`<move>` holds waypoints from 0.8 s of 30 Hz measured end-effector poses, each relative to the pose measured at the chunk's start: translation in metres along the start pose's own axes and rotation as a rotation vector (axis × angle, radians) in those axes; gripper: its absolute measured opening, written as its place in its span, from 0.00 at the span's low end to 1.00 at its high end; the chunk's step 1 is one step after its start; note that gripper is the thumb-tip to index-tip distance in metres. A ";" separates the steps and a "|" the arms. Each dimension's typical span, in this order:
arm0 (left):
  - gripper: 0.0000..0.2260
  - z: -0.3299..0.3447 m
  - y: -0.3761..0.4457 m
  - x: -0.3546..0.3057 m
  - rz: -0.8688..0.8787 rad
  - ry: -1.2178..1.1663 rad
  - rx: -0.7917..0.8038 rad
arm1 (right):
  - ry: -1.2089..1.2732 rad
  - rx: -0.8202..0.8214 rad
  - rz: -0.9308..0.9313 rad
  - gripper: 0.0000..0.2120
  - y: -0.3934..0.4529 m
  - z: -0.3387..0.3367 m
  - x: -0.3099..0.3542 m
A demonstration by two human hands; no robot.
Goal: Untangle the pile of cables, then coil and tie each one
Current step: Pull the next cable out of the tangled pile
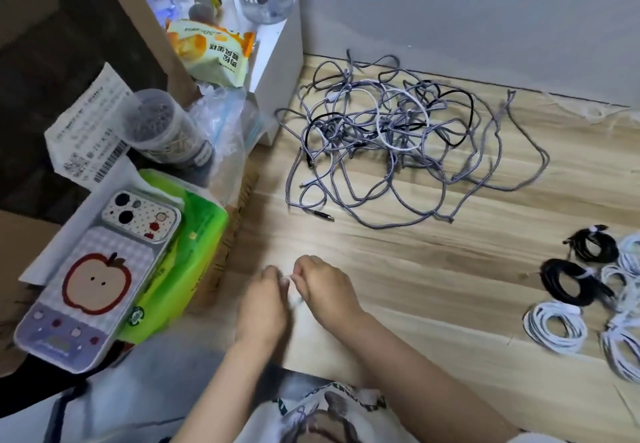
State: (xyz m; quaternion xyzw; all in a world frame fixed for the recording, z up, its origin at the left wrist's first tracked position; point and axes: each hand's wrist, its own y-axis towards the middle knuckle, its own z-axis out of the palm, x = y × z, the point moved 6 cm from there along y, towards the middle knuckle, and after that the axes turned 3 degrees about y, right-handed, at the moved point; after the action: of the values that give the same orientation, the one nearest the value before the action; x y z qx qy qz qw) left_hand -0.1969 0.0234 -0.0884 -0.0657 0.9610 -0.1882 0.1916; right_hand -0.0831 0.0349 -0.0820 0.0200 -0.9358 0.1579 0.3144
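Left hand (261,300) and right hand (323,286) pressed close, both pinching a small white piece (289,283), likely a tie being readied. Tangled cable pile (398,137) beyond the hands; finished coils (581,290) right of them, set apart.

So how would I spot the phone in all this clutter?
Start at the tangled cable pile on the wooden floor and look left to the cluttered boxes. The phone lies face down on a green tissue pack; only it has a checked case with a big red apple face.
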 end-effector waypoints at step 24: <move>0.11 0.081 0.060 -0.310 0.374 0.185 -0.019 | 0.671 -0.914 0.958 0.22 -0.016 -0.307 -0.392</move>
State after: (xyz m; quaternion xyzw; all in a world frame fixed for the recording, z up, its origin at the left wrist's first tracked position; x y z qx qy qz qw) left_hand 0.1168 0.1124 -0.0745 0.1295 0.9717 -0.1454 0.1335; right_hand 0.4123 0.0900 -0.0794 -0.5726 -0.6682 -0.1296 0.4570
